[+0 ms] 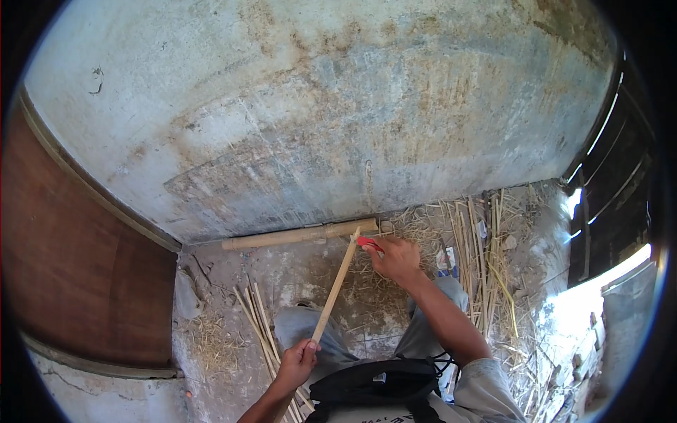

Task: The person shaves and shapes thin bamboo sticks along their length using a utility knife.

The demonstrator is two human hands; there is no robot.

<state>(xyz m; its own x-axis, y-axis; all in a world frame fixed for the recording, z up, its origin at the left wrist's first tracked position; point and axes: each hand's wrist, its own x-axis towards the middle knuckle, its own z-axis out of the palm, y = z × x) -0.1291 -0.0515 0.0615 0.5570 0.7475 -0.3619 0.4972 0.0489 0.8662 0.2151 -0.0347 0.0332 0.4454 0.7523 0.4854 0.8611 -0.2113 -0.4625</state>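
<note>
A long, flat, pale bamboo strip (334, 296) slants upward between my knees. My left hand (300, 361) is closed round its lower end. Close to its upper end, my right hand (396, 259) grips a red-handled tool (369, 244). The tool touches or nearly touches the strip's tip, where a small sliver sticks out. Its blade is too small to make out.
A thick bamboo pole (296, 237) lies along the foot of the stained wall (367, 127). Thin strips (262, 324) lie at the left, more strips (482, 268) at the right among shavings. A brown panel (84, 261) stands far left; a black bag (374, 381) is at my waist.
</note>
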